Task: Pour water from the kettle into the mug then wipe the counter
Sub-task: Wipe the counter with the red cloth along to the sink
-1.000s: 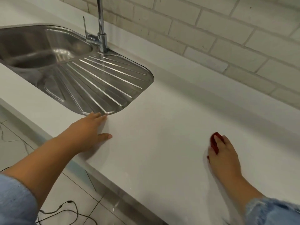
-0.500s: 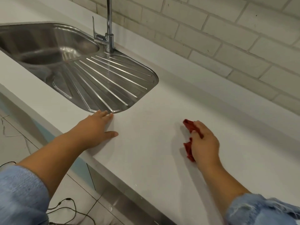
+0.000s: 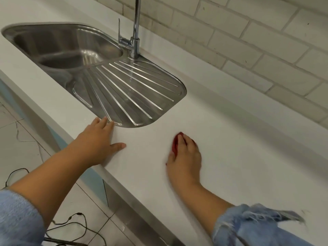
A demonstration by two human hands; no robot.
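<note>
My right hand [image 3: 186, 157] presses a small red cloth [image 3: 176, 143] flat onto the white counter [image 3: 239, 157]; only the cloth's left edge and tip show past my fingers. My left hand [image 3: 96, 142] lies flat on the counter near its front edge, fingers spread, fingertips touching the rim of the steel sink's drainboard [image 3: 134, 91]. It holds nothing. No kettle and no mug are in view.
The steel sink basin [image 3: 67, 50] and tap [image 3: 135, 29] sit at the upper left. A white brick wall [image 3: 248, 41] runs behind the counter. Below the counter's front edge are floor tiles with a black cable [image 3: 74, 222].
My right hand has slid the red cloth leftward across the counter, closer to the sink and my left hand. The left hand has stayed planted by the drainboard.
</note>
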